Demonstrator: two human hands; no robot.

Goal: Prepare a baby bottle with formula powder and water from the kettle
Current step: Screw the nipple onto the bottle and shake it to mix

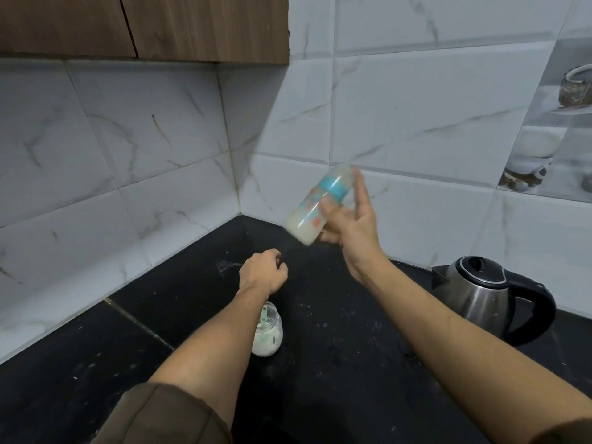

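My right hand (pixel 349 222) holds a baby bottle (pixel 315 208) up in the air above the black counter, tilted with its cap end up and to the right. The bottle is blurred, has a teal collar and coloured prints, and holds milky white liquid. My left hand (pixel 264 272) hovers over the counter with loosely curled fingers and holds nothing. Under my left forearm stands a small clear jar of white formula powder (pixel 269 336) with a pale green scoop in it. The steel kettle (pixel 483 294) with a black lid and handle stands at the right.
The black counter (pixel 336 363) runs into a corner of white marbled wall tiles and carries specks of spilled powder. A wooden wall cabinet (pixel 144 27) hangs at the top left.
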